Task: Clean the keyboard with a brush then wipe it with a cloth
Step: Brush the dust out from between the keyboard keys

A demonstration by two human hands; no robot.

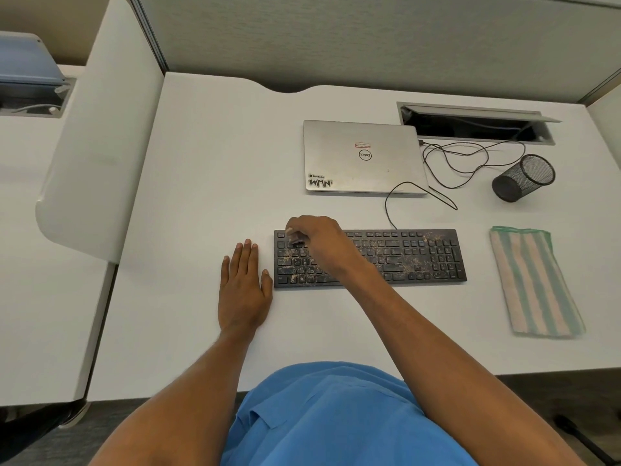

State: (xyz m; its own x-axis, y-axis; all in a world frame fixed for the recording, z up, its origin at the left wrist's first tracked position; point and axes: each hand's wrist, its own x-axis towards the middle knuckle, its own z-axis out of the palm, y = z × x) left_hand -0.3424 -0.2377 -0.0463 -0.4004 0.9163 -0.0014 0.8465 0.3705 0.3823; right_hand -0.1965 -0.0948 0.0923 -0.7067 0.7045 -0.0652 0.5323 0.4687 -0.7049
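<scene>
At the far-left corner of the keyboard (pixel 420 260), the right hand (pixel 319 237) pinches a small, blurred brush (pixel 296 237) in curled fingers, its tip on the keys. The keyboard's long axis runs left to right across the desk (pixel 208 163), so most of the gritty keys lie rightward of the fingers. The left hand (pixel 243 290) rests flat and empty just beside its left end; the cloth (pixel 534 284) lies beyond the right end

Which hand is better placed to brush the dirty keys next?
The right hand: it pinches the brush over the upper left keys of the keyboard. The left hand lies flat on the desk beside it.
</scene>
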